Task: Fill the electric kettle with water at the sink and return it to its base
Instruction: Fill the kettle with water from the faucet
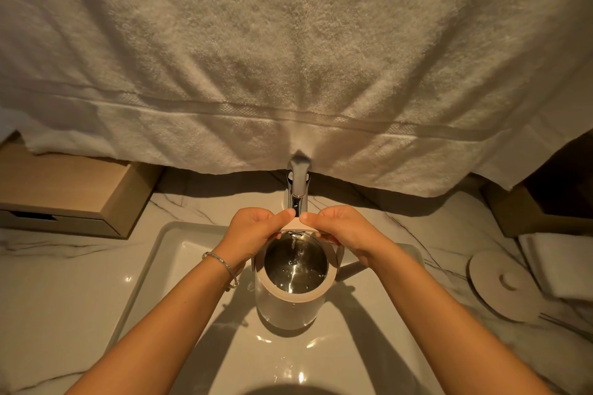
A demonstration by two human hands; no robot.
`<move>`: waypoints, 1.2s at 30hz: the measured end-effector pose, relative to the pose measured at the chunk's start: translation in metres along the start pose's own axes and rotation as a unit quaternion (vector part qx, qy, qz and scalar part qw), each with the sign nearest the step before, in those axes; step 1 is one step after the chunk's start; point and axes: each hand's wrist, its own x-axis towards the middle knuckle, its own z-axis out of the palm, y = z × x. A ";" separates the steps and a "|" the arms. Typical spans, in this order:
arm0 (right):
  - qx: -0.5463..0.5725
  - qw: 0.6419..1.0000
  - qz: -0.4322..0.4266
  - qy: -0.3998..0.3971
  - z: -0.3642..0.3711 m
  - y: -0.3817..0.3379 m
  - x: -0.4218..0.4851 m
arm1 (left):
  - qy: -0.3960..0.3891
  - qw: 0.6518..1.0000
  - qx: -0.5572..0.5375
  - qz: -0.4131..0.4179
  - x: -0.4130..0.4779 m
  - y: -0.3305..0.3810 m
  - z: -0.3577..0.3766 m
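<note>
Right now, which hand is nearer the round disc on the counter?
Right. The right hand holds the kettle, left of the disc; the left hand holds the kettle's other side, farther off.

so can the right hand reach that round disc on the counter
Probably yes: only the sink rim and bare counter lie between the right hand and the round disc. But it grips the kettle, so it would have to let go first.
</note>
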 end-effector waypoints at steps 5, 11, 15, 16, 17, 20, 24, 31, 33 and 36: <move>0.000 1.000 -0.003 0.001 0.000 0.000 0.000 | -0.005 1.000 0.005 0.000 0.000 0.001 0.000; -0.004 1.000 0.002 -0.002 -0.001 0.000 -0.001 | -0.003 1.000 0.001 -0.002 0.000 0.000 0.000; -0.006 1.000 0.004 -0.001 -0.001 0.000 -0.001 | -0.003 1.000 -0.001 -0.005 0.001 0.000 0.000; -0.005 1.000 0.004 -0.001 -0.001 0.000 0.000 | -0.002 1.000 0.001 -0.005 0.001 0.000 0.000; -0.003 1.000 0.004 -0.001 -0.001 0.000 0.000 | -0.001 1.000 0.004 -0.006 0.001 0.000 0.000; -0.002 1.000 0.005 -0.003 0.000 0.000 0.000 | -0.004 1.000 0.002 -0.006 0.001 -0.001 0.000; -0.014 1.000 0.011 0.001 0.000 -0.001 0.000 | -0.002 1.000 -0.006 -0.010 0.002 -0.001 0.000; -0.022 1.000 0.019 0.002 0.001 -0.003 -0.001 | -0.012 0.999 -0.026 -0.025 0.003 -0.003 -0.002; -0.025 0.999 0.022 -0.001 0.001 -0.004 -0.001 | -0.013 0.999 -0.030 -0.031 0.003 -0.003 -0.002; -0.023 0.999 0.030 -0.006 0.002 -0.006 -0.002 | -0.019 0.998 -0.037 -0.038 0.003 -0.003 -0.003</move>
